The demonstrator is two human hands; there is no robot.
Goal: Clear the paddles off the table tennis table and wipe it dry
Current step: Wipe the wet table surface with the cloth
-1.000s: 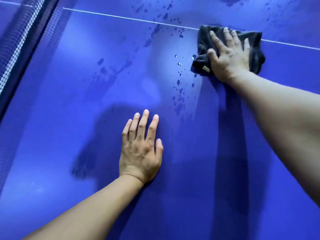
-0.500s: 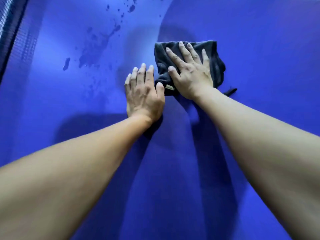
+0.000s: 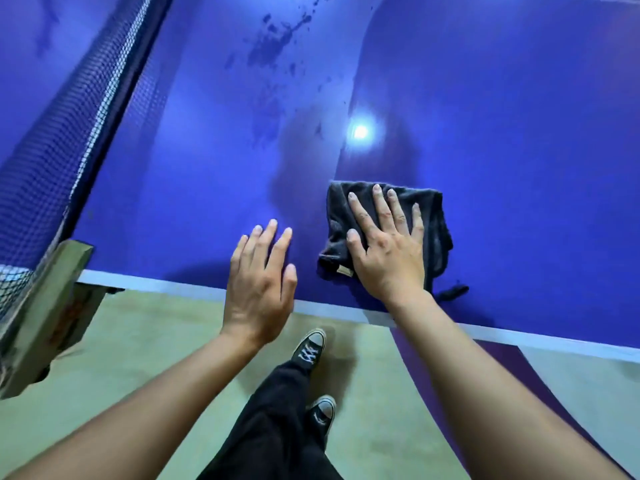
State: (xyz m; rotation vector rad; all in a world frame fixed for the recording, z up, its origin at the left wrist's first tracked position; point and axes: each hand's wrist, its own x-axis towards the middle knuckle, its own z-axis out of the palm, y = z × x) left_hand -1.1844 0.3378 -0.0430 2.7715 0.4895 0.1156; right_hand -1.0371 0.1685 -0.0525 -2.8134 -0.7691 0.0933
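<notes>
1. Net point(image 3: 52, 140) stands along the left side and bars any sweep across to the other half.
2. Net clamp point(image 3: 45, 317) juts out past the near edge at lower left, a solid block beside the table point(image 3: 519, 133).
3. Right of the net, open blue surface far and right; wet spots point(image 3: 270, 50) lie flat.
4. Left hand point(image 3: 258, 292) and cloth point(image 3: 436, 230) under right hand point(image 3: 388, 258) sit side by side at the near edge, with a narrow gap between.
</notes>
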